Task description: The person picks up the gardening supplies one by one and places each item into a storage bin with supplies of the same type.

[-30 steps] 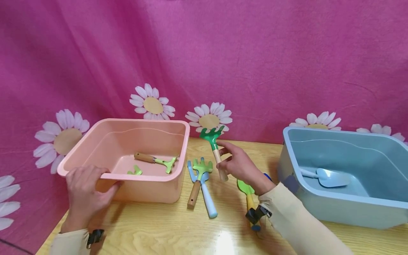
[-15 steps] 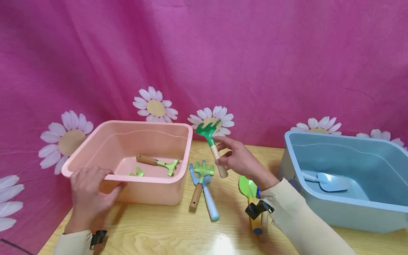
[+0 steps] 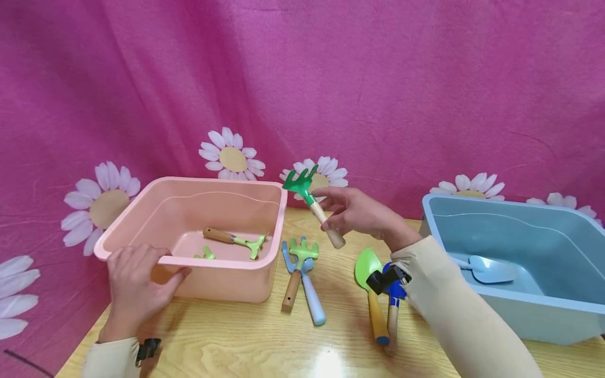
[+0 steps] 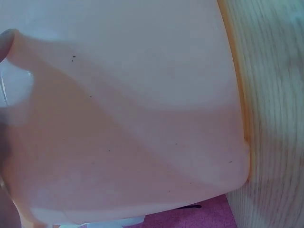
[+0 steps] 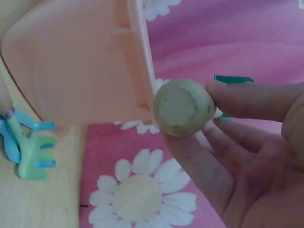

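1. Biggest thing on my feed: the magenta daisy curtain (image 3: 359, 84) behind everything, then the bench (image 3: 227, 336).
2. Two tubs, roughly alike. The blue tub (image 3: 524, 317) has a light-blue trowel (image 3: 493, 270) in it. The pink tub (image 3: 227, 281) has at least two things inside.
3. My left hand (image 3: 142, 289) has its grip hooked on the pink tub's near rim, fingers over the top, thumb on the outside.
4. My right hand (image 3: 361, 212) has its grip closed on the dark-green rake (image 3: 317, 211), pinching the wooden handle. It's up in the air by the pink tub's right rim, so not in either tub.
5. Still out on the bench, four tools: the yellow-handled trowel (image 3: 373, 302) beside a dark-blue tool (image 3: 393, 317) that's partly hidden (can't tell if they touch), plus a blue fork (image 3: 312, 299) with a light-green rake (image 3: 303, 254) lying across it.
6. Inside the pink tub: a brown-handled rake (image 3: 219, 235) and, smallest, a green piece (image 3: 208, 254) half hidden by the wall. I'd call it partway: three in, one held, four left.
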Demonstrator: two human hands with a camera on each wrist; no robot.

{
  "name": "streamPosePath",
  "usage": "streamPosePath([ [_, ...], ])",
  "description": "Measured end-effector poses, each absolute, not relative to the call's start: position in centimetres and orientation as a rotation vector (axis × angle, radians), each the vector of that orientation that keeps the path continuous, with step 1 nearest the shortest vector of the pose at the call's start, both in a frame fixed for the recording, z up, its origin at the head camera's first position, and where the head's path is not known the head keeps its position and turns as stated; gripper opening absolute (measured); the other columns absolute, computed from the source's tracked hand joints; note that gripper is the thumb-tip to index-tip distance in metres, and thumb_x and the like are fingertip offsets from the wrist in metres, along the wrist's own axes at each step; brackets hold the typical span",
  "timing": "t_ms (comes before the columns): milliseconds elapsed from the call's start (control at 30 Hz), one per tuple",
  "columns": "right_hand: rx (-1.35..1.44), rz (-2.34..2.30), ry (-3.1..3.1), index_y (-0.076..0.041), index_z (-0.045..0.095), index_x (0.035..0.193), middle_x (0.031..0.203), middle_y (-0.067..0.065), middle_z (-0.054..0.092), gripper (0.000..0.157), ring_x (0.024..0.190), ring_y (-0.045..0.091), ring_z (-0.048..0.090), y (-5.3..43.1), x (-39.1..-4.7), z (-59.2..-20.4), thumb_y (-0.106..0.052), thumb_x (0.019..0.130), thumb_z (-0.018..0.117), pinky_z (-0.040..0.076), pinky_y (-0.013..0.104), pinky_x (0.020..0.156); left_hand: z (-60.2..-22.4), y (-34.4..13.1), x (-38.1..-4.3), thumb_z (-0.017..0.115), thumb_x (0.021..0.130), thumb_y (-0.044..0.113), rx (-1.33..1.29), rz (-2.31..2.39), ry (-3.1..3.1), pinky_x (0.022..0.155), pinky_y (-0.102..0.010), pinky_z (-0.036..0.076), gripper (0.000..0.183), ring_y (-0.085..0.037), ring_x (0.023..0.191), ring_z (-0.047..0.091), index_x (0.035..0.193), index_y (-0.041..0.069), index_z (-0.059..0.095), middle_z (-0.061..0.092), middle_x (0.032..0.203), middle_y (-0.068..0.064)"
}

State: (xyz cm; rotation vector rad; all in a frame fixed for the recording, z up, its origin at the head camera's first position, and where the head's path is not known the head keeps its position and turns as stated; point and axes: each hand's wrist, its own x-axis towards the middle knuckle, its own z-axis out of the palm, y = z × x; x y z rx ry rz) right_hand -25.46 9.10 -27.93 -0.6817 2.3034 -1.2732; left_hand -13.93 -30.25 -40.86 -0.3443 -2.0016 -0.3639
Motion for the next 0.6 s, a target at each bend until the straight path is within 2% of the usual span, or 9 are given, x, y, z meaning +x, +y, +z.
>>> streamPosePath([
  [167,-0.715,-1.144,2.303,-0.014,0.041,0.15,0.132,0.021,0.055,0.066,0.102,0.027,0.066,9.2,-26.7,-26.6,0.005,0.09,0.062,0.06,0.04,0.08,-40.8,-30.3,-14.0,0.059,0.087,0.065,-0.358,-0.364,-1.999,0.081,-0.054,0.029,0.061,-0.036,0.077,0.05,0.083,0.004,0.065,0.058,0.071,-0.011],
  [300,-0.783,-1.028,2.311,-0.017,0.043,0.148,0.13,0.02,0.058,0.066,0.099,0.026,0.067,9.2,-27.7,-25.8,0.005,0.09,0.063,0.059,0.041,0.08,-40.8,-30.3,-14.1,0.059,0.087,0.065,-0.365,-0.361,-2.003,0.082,-0.053,0.03,0.061,-0.036,0.077,0.051,0.083,0.004,0.065,0.058,0.072,-0.011],
  [600,-0.94,-0.804,2.329,-0.017,0.049,0.145,0.126,0.019,0.061,0.066,0.093,0.025,0.07,7.9,-28.0,-23.9,0.006,0.085,0.064,0.057,0.034,0.076,-40.9,-30.6,-14.0,0.058,0.087,0.065,-0.36,-0.357,-2.013,0.084,-0.054,0.03,0.06,-0.035,0.078,0.051,0.083,0.005,0.065,0.059,0.073,-0.01],
])
